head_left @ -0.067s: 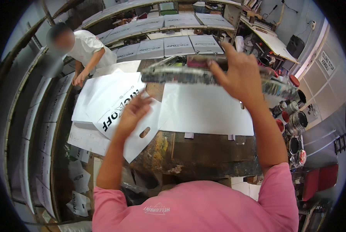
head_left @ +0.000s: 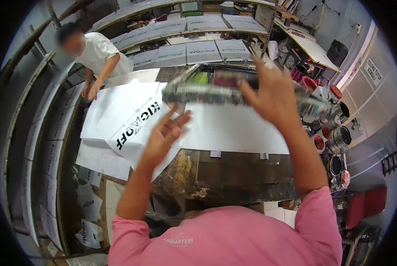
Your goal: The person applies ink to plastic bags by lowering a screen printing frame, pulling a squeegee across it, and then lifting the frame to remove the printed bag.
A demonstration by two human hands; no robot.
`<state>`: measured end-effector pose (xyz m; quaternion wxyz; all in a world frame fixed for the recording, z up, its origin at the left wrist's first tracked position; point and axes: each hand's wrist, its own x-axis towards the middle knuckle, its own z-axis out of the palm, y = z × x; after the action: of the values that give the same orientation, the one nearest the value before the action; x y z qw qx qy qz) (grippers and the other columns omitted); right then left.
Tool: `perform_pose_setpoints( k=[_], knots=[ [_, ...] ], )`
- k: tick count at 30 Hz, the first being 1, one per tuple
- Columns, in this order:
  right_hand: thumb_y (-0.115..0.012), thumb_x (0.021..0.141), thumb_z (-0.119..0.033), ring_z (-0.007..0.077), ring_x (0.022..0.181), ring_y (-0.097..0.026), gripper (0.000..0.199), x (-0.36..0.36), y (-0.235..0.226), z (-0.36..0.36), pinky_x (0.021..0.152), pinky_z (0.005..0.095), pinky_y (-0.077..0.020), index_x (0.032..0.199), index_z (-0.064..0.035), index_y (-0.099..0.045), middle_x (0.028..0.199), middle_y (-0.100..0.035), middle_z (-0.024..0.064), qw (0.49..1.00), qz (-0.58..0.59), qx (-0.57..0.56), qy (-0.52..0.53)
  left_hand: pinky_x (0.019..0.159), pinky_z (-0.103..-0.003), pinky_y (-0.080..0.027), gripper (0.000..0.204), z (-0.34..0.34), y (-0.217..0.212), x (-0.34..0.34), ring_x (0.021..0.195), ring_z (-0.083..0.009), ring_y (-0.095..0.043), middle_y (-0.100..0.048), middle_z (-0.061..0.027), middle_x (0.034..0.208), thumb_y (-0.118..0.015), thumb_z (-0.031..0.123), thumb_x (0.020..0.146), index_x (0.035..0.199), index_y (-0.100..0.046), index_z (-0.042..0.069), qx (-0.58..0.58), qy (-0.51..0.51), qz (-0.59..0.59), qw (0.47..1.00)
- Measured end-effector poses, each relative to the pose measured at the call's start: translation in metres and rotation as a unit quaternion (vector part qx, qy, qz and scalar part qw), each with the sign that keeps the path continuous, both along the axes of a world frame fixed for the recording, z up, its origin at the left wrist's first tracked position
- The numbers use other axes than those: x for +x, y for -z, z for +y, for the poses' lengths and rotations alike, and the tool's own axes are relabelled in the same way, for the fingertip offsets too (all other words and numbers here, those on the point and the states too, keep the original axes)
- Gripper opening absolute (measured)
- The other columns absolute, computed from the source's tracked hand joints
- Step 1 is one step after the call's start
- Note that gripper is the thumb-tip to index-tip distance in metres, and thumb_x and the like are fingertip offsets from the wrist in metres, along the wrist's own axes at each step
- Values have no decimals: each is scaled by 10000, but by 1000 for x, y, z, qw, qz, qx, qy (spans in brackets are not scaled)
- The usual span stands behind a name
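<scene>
My right hand (head_left: 271,91) has its fingers spread in front of a raised, ink-stained screen printing frame (head_left: 207,96); whether it presses on the frame's edge I cannot tell. Beneath the frame a blank white bag (head_left: 238,128) lies flat on the stained worktable (head_left: 238,173). At the frame's left end my left hand (head_left: 165,135) is open and slightly blurred, its fingers apart. It hovers over the edge of a white bag with black print (head_left: 132,117), which lies askew on a stack. No bag shows between its fingers.
A co-worker in a white shirt (head_left: 105,51) has both hands at the stack's far left corner. Racks with printed white bags (head_left: 203,52) stand behind and at left. Ink tins (head_left: 340,137) crowd the right side.
The frame has tilted lower, and more of its inside shows. My left hand has moved right and slightly up, away from the printed bag's middle. The co-worker's hands have shifted slightly.
</scene>
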<state>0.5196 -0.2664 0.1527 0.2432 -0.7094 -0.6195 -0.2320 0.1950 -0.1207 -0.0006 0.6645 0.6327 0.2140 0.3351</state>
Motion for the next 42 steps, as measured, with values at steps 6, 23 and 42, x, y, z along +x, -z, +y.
perform_pose_setpoints(
  k=[6,23,42],
  knots=[
    [-751,954,-424,359,972,-628,433,-14,113,-58,881,496,-481,1232,-93,-737,1004,-674,146,968,11,-234,-90,1189,-548,-465,1140,-115,30,33,1380,-375,-564,-523,-301,1508,-518,821,975,1626,-274,-82,-463,-107,-171,863],
    [-812,888,-371,333,999,-661,382,49,249,58,776,470,-581,1140,-110,-692,1039,-640,91,979,63,-167,-94,1208,-609,-431,1070,-127,128,17,1431,-415,-527,-444,-274,1594,-371,850,1005,1650,-232,8,-417,-119,-14,901],
    [-638,1016,-565,464,936,-708,507,68,181,46,819,566,-540,1036,-67,-735,934,-737,233,915,141,-354,-132,1204,-618,-435,866,-130,158,8,1355,-400,-610,-610,-236,1467,-393,727,1077,1599,-373,37,-372,-65,-132,917]
  ],
)
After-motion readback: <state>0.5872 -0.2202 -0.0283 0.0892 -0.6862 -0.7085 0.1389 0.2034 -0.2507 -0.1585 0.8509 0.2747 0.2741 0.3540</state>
